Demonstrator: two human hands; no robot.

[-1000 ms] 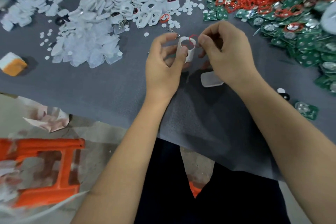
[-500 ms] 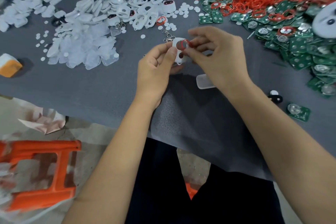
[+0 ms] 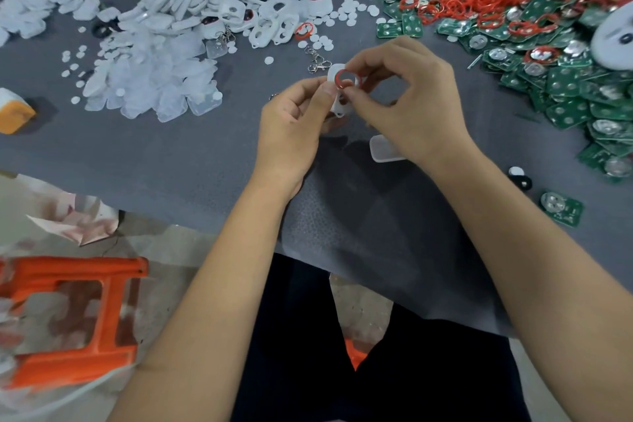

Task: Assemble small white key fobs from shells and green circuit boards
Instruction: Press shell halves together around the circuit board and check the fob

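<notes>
Pinched between both sets of fingertips, the white shell (image 3: 337, 98) is steadied by my left hand (image 3: 291, 128) while my right hand (image 3: 404, 103) presses the red ring (image 3: 342, 79), which a second ago hung loose at the shell's far rim, flat over its round opening. Seating looks nearly done to me, so a green board comes next. Nearest that shell lies a spare clear cover (image 3: 383, 149), beyond it the keyring clips (image 3: 317, 60), farther right the circuit boards (image 3: 565, 92).
</notes>
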